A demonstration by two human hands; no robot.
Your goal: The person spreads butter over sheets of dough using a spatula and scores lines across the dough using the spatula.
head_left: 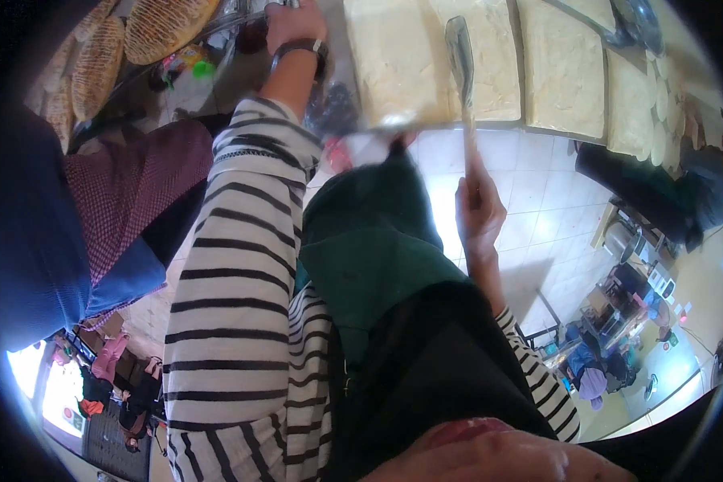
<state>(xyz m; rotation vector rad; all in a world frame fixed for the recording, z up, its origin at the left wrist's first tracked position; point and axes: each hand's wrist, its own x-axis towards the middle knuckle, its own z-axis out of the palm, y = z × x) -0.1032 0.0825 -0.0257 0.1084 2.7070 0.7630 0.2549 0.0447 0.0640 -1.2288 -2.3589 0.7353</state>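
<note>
Black cloth [438, 353] at the worker's chest lies nearest, striped sleeve [237, 297] beside it, green apron [373, 257] beyond. Right hand [480, 207]: fingers closed round the handle of the spatula [460, 60], whose blade points away over the pale slabs [490, 68], contact with them not determinable. Left hand [296, 26], watch [301, 53] at wrist, is bent at the far edge between slabs and striped loaves [169, 28]; cannot tell whether it grips anything.
</note>
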